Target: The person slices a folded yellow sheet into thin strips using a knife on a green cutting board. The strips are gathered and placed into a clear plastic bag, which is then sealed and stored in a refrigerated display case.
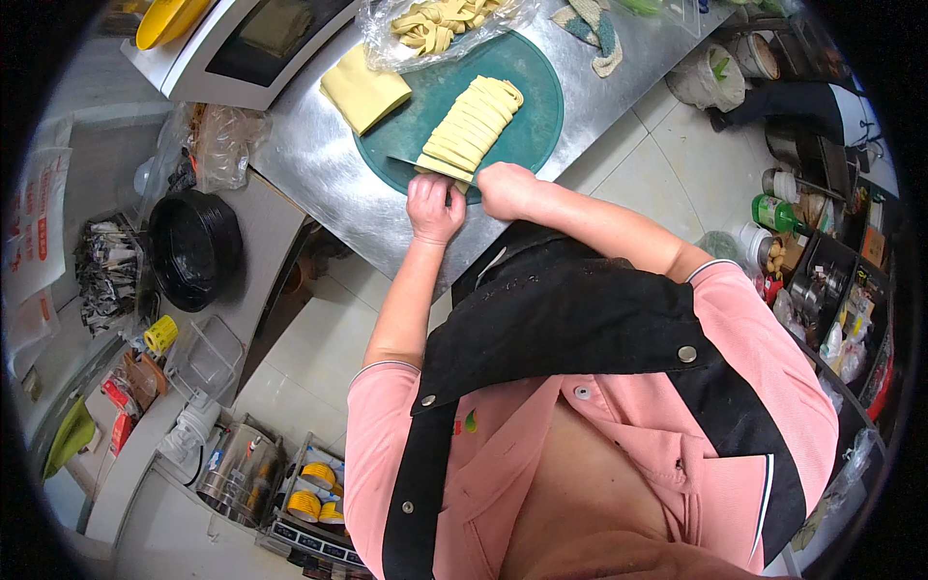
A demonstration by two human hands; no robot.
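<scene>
My right hand (507, 190) grips the handle of a kitchen knife (428, 168), whose blade lies across the near end of a folded, sliced stack of yellow tofu or dough sheet (473, 119). My left hand (436, 205) presses on the near end of the stack, close beside the blade, its fingertips partly hidden. Beneath them is a round green cutting board (540, 109). An unsliced folded yellow sheet (365, 90) overlaps the board's left edge. A clear plastic bag (377, 47) at the board's far side holds cut yellow strips (438, 23).
The steel table (312, 159) carries a white microwave-like appliance (196, 65) at left and a knitted cloth (596, 32) at far right. Black bowls (194, 250) stand on a side counter. Another person's dark-clothed leg (786, 105) shows beyond the table, near a lined bin (707, 80).
</scene>
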